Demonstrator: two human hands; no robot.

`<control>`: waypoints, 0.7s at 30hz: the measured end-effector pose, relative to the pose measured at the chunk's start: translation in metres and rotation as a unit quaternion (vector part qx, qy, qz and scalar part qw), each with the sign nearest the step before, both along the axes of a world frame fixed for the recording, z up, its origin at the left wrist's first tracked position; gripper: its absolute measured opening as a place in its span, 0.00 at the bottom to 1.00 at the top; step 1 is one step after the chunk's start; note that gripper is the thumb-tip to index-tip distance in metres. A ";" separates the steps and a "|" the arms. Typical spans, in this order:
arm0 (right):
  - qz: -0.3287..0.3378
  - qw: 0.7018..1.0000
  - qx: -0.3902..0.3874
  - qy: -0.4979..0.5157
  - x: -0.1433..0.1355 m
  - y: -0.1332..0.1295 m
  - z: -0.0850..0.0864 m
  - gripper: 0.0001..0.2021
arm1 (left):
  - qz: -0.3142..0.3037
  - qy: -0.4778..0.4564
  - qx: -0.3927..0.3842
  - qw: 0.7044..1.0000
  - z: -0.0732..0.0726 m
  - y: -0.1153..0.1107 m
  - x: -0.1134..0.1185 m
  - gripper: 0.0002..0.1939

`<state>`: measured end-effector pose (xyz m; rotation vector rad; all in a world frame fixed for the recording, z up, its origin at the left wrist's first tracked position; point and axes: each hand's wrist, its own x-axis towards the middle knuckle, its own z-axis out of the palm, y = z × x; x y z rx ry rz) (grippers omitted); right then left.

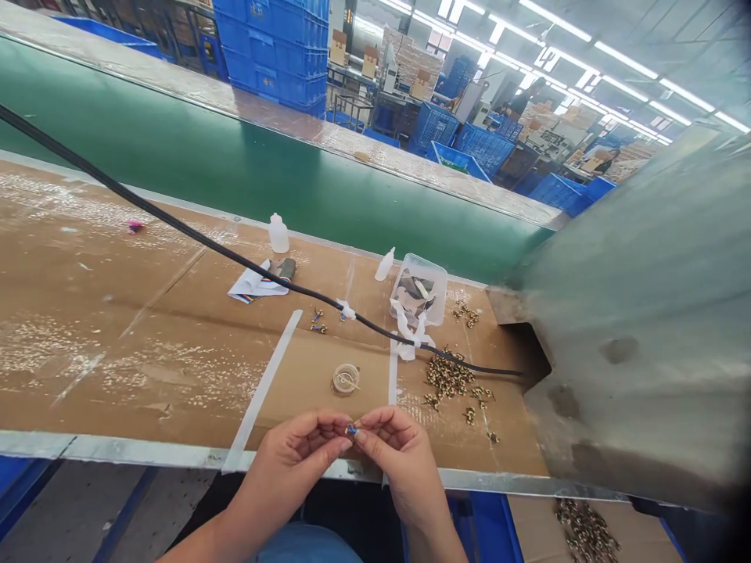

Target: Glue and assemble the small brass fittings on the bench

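The left hand (292,457) and right hand (406,452) have their fingers (332,449) pinched on one small blue part (351,430).

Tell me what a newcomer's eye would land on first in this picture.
Probably the black cable, slanting across the cardboard-covered bench to a dark opening in the metal housing at right. Next, likely the left hand and right hand, together at the bench's near edge, pinching a tiny part with blue on it. Beyond, a long green strip and, upper left, stacked blue crates stand out.
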<state>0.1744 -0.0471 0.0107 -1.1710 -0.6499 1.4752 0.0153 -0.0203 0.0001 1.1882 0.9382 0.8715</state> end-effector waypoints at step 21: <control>0.036 0.953 0.080 -0.289 -0.011 -0.007 0.011 0.06 | -0.023 0.082 0.052 0.995 -0.007 0.002 -0.008 0.06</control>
